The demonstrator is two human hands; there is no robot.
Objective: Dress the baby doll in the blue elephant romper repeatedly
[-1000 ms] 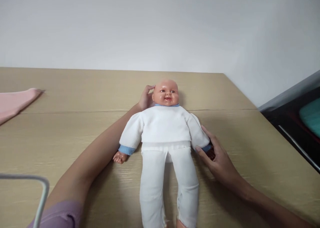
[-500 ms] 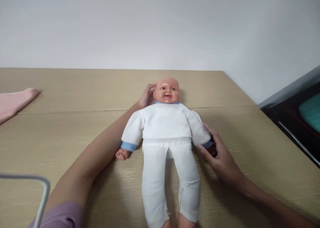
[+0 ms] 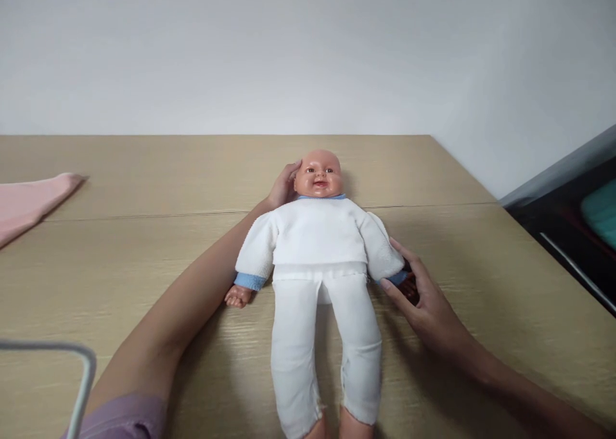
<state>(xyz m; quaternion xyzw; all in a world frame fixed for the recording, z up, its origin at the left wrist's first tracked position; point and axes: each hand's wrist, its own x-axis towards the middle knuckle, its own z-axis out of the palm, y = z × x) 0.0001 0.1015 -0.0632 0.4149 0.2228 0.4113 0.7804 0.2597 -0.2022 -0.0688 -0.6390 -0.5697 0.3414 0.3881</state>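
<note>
A baby doll [image 3: 319, 233] in a white top with blue cuffs and white trousers lies face up on the wooden table [image 3: 144, 253], its head toward the far side. My left hand [image 3: 283, 186] cups the left side of the doll's head, its fingertips against the temple; part of the palm is hidden behind the head and shoulder. Around the doll's sleeve cuff on the right, my right hand [image 3: 426, 301] is curled, thumb in front and fingers along the outer side. The doll's feet run out of the picture at the bottom.
Pink cloth [image 3: 33, 205] lies on the table at the far left. A bent pale metal bar [image 3: 86, 381] stands in the near left corner. Beyond the table's right edge is a dark object [image 3: 568, 214] with a teal patch. A plain wall [image 3: 289, 54] rises behind.
The doll's head has tipped slightly to the left. Both my hands keep their places on the doll, and the view has shifted a little.
</note>
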